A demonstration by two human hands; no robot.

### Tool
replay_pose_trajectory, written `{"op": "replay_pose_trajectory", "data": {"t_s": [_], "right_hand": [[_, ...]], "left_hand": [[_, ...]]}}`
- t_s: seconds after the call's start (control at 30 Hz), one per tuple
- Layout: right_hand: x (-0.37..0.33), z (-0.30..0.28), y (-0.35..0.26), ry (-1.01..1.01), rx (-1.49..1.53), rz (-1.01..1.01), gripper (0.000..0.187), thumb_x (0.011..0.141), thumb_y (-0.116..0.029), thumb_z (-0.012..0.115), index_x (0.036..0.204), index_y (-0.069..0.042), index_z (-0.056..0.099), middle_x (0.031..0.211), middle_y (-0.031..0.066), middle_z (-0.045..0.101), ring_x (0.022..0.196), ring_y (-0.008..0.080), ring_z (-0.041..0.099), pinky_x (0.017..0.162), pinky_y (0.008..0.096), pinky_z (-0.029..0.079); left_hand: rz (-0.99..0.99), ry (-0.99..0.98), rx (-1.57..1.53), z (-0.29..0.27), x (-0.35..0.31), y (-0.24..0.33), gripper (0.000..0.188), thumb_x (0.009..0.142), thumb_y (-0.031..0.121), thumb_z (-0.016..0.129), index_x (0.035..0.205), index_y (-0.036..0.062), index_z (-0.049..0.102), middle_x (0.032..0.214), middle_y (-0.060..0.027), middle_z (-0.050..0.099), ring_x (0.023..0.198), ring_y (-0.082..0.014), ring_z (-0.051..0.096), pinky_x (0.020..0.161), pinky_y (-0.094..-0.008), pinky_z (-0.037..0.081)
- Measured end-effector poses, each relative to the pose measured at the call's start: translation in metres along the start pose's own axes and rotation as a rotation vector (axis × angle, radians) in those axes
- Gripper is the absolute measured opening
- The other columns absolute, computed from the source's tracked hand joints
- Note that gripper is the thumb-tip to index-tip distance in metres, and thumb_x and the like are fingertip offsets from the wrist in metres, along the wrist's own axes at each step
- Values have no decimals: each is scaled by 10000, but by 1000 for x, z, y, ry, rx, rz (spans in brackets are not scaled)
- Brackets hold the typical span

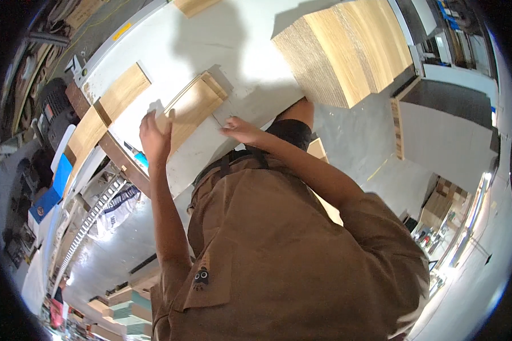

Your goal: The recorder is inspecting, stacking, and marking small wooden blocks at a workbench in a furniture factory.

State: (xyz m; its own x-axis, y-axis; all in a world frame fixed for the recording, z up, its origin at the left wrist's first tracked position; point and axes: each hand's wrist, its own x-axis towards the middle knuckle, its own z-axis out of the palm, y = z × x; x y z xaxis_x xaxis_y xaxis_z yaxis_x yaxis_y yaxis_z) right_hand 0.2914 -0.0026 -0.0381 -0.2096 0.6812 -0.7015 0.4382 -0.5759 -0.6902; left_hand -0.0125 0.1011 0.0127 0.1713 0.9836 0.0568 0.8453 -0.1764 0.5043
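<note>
A few light wood-grain boards [194, 116] lie together on the white worktable [256, 62] in front of me. At their left end is my left hand [155, 138], open, with the thumb apart from the fingers and close to the boards' edge. Whether it touches them I cannot tell. My right hand [243, 132] hovers by the near right side of these boards, its fingers curled together. Something thin and dark may be at its fingertips, too small to name.
A tall stack of wood-grain boards [347, 51] stands at the table's right. More wood-grain boards [125, 91] lie at the left, near a blue-handled tool [140, 158] and a dark motor [54, 108]. A grey-topped stack [446, 102] stands farther right.
</note>
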Motion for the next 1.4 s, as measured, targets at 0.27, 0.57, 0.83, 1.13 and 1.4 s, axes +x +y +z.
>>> {"op": "replay_pose_trajectory", "data": {"t_s": [0.27, 0.57, 0.83, 1.13, 1.4], "right_hand": [[43, 85, -90, -110, 1031, 197, 951, 960, -482, 769, 1644, -70, 252, 1684, 173, 255, 1528, 367, 327, 1228, 424, 360], [37, 78, -96, 54, 1229, 232, 713, 907, -479, 803, 1468, -147, 514, 1513, 58, 501, 1385, 203, 466, 1177, 412, 371], [46, 58, -64, 86, 898, 266, 469, 960, -391, 771, 1317, -140, 602, 1296, 38, 602, 1096, 167, 568, 931, 338, 505], [28, 24, -53, 113, 598, -196, 499, 1031, -381, 710, 1381, -56, 563, 1339, 128, 617, 1130, 237, 645, 931, 368, 558], [-57, 6, -132, 512, -284, -832, 544, 902, -33, 748, 1417, -36, 573, 1362, 183, 601, 1201, 419, 641, 988, 437, 563]], "left_hand": [[50, -424, 226, 35, 20, -29, 828, 938, 518, 740, 1558, 50, 456, 1523, -270, 521, 1390, -434, 512, 1165, -533, 404], [-166, -411, 84, 37, 9, 8, 687, 967, 555, 689, 1426, 49, 615, 1267, -216, 702, 1189, -381, 663, 1032, -504, 509], [-506, -752, -455, 28, -3, -20, 438, 960, 355, 785, 1208, -4, 749, 1035, -95, 782, 869, -133, 695, 758, -271, 531], [-304, -286, -832, -16, -23, 32, 315, 865, 182, 902, 1086, 22, 743, 1015, -12, 690, 898, -111, 612, 808, -290, 512], [25, 81, -720, -10, -67, 33, 351, 964, 87, 608, 1286, -48, 642, 1285, -187, 705, 1189, -303, 675, 1053, -378, 508]]}}
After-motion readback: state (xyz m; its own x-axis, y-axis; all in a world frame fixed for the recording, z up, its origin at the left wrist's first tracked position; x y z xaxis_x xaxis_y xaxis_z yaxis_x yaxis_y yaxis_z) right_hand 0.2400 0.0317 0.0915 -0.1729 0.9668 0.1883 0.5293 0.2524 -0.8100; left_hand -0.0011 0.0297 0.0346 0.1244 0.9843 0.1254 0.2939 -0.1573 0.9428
